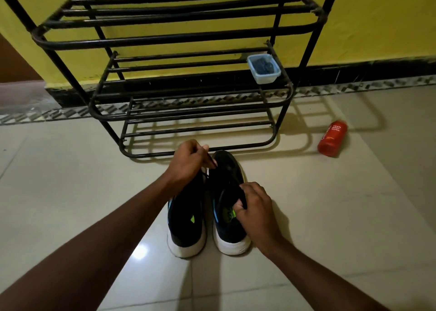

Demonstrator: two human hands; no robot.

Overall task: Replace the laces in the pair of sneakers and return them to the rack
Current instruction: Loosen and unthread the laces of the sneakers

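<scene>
**Sneakers (pixel 226 230) on the floor (pixel 330 216) in front of the rack (pixel 165 40) — both hands engaged**

The pair is set side by side on the tiled floor, heels toward the camera, toes just short of the rack's lowest tier. Black uppers, white soles, and green marks inside the openings are seen. The left sneaker (pixel 186 218) is partly covered by the left forearm.

The left hand (pixel 188 161) is held above the toe end, between the two shoes. A dark lace (pixel 210 161) is pinched between thumb and fingers and runs down toward the right sneaker (pixel 230 169). Which eyelet it comes from cannot be told — dark on dark.

The right hand (pixel 256 208) is curled round the tongue of the right sneaker at the opening, and the tongue is gripped.

The rack is black metal tube with three tiers in view, stood against a yellow wall (pixel 377 16). A small pale-blue container (pixel 264 69) with something dark inside is sat at the right end of the middle tier. A red bottle (pixel 332 138) marked "FOAM BODY WASH" is laid on its side on the floor, well to the right of the rack.
</scene>
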